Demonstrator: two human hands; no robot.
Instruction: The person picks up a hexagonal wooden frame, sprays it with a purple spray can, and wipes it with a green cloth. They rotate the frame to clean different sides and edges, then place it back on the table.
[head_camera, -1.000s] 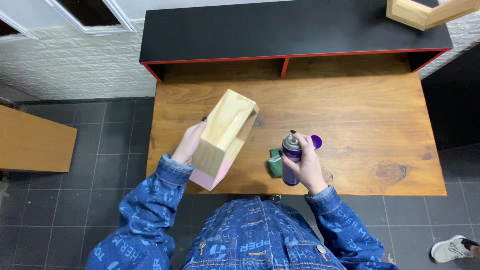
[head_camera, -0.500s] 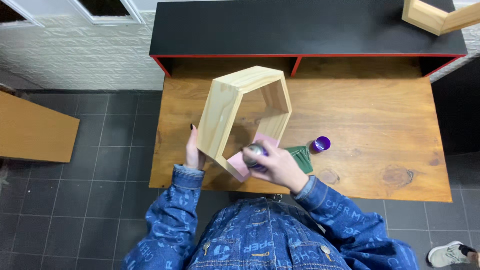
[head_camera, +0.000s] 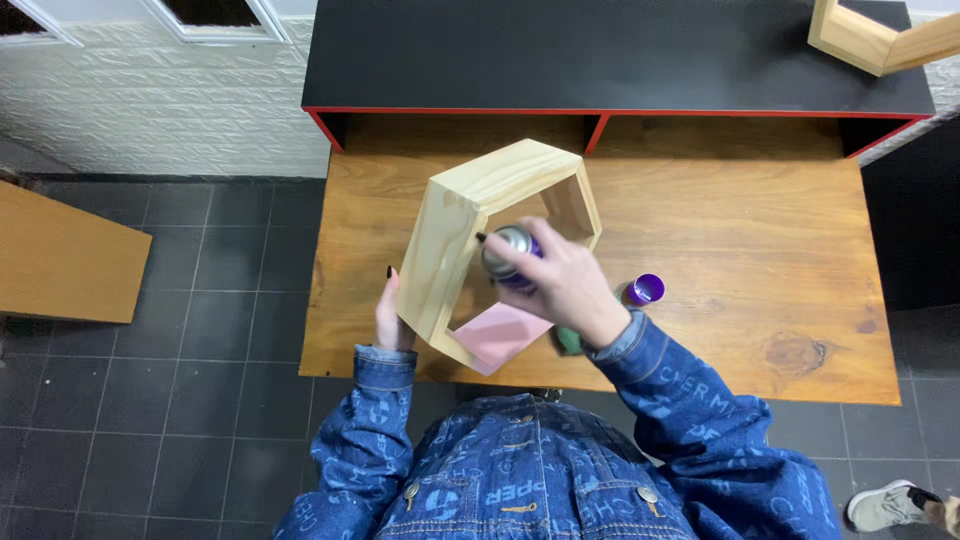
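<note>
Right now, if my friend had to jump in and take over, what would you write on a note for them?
Left hand: holds the outer side of the hexagonal wooden frame, keeping it tilted up on the wooden desk.
Right hand: grips a spray can, nozzle aimed inside the frame.
Nearby: the purple cap is off and lies on the desk; a pink cloth lies under the frame.
Done: can uncapped, frame lifted.
Left: whether any spray is on yet cannot be told.

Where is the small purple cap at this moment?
In the head view, the purple cap lies on the wooden table, just right of the right hand, which holds a spray can inside the hexagonal wooden frame.
</note>
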